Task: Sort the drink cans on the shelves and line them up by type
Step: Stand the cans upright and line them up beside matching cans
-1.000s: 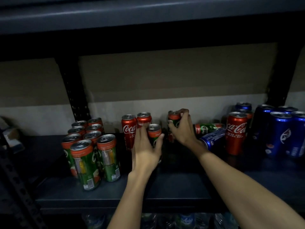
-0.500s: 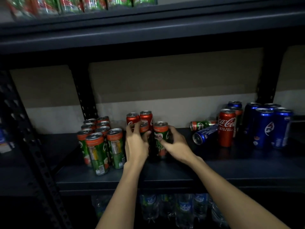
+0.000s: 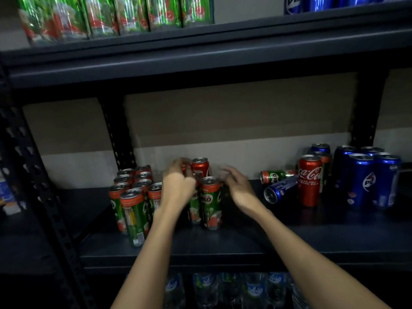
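On the dark middle shelf point(image 3: 234, 244) a block of several green Milo cans point(image 3: 133, 210) stands at the left. Two more Milo cans point(image 3: 210, 204) stand side by side in the middle, with a red Coca-Cola can point(image 3: 200, 167) behind them. My left hand point(image 3: 178, 186) reaches over these, its fingers curled round a second red Coca-Cola can point(image 3: 184, 167) that is mostly hidden. My right hand point(image 3: 237, 186) is blurred, just right of the front Milo can, fingers loose and holding nothing.
A Milo can point(image 3: 276, 176) and a blue Pepsi can point(image 3: 281, 189) lie on their sides to the right. Beyond them stand a Coca-Cola can point(image 3: 310, 181) and several Pepsi cans point(image 3: 365, 179). The upper shelf holds Milo cans point(image 3: 111, 16); water bottles point(image 3: 211, 288) stand below.
My right hand set a Milo can beside the other one in the middle and came off it. My left hand left its Milo can and rose to the red can behind.
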